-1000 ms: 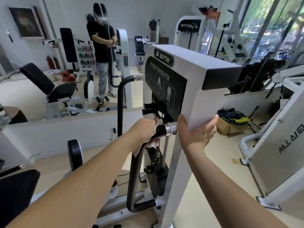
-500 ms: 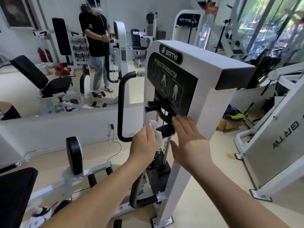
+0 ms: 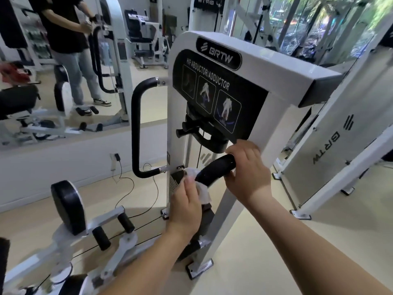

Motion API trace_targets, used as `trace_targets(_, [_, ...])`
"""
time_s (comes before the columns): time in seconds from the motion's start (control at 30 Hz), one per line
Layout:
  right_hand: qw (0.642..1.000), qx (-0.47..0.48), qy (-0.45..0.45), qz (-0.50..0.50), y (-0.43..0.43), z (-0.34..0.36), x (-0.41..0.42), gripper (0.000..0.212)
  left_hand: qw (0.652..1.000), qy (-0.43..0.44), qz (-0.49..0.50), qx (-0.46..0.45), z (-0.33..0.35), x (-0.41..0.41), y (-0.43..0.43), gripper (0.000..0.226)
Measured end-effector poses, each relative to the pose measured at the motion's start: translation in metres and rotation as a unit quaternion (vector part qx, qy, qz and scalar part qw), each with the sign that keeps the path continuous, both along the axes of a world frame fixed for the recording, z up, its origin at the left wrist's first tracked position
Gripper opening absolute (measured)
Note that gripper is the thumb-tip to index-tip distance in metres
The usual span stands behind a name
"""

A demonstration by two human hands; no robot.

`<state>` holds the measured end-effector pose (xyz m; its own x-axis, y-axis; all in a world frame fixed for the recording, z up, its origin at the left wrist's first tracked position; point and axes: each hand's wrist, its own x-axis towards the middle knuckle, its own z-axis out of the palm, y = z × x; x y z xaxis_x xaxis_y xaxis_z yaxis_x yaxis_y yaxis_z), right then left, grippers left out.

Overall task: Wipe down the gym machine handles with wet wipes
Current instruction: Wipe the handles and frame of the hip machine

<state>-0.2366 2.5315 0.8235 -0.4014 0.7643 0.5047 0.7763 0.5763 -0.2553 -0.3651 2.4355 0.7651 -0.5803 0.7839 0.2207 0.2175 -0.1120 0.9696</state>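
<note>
A black looped handle (image 3: 135, 128) stood at the 9 o'clock side of a white BRTW hip abductor/adductor machine (image 3: 265, 60). The person's left hand (image 3: 186, 207), fingers pressed together and curled, held a white wet wipe (image 3: 203, 189) against the lower stretch of the near handle (image 3: 214, 170). At its 2 o'clock, the right hand (image 3: 247, 170) gripped that handle's upper end, fingers wrapped round it. A second BRTW machine (image 3: 319, 162) stood at 3 o'clock.

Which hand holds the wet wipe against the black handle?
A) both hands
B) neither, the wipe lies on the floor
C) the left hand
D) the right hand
C: the left hand holds the white wet wipe to the black handle, while the right hand grips the handle's upper end bare.
</note>
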Motion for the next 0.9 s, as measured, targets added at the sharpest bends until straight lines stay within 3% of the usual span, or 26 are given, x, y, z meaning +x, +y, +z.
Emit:
trace_targets(0.23, [0.999, 0.03, 0.013, 0.008, 0.001, -0.005, -0.001, 0.044, 0.99, -0.087, -0.024, -0.106, 0.027, 0.001, 0.002, 0.044])
trace_targets(0.33, [0.999, 0.041, 0.013, 0.003, 0.002, -0.006, -0.001, 0.043, 0.984, 0.07, -0.031, -0.163, 0.063, 0.004, 0.028, 0.047])
trace_targets(0.43, [0.999, 0.045, 0.001, -0.001, 0.003, -0.007, -0.001, 0.044, 0.979, 0.165, 0.018, -0.119, 0.062, 0.008, 0.033, 0.049])
trace_targets(0.5, [0.999, 0.041, -0.004, 0.004, 0.003, -0.006, 0.0, 0.044, 0.994, 0.102, 0.023, -0.04, 0.044, 0.008, 0.02, 0.047])
trace_targets(0.57, [1.0, 0.029, -0.01, 0.003, 0.003, -0.005, 0.0, 0.042, 0.999, -0.028, 0.025, -0.002, 0.016, 0.008, 0.003, 0.045])
trace_targets(0.67, [0.999, 0.027, -0.016, 0.009, 0.004, -0.005, 0.001, 0.039, 0.982, -0.175, 0.016, -0.074, -0.037, 0.007, -0.021, 0.045])
trace_targets(0.77, [1.0, 0.018, -0.014, 0.016, 0.004, -0.007, 0.002, 0.039, 0.966, -0.205, 0.03, -0.155, -0.061, 0.006, -0.024, 0.055])
trace_targets(0.9, [1.0, 0.022, -0.008, 0.016, 0.003, -0.006, 0.002, 0.042, 0.968, -0.222, 0.021, -0.117, 0.008, 0.005, 0.0, 0.047])
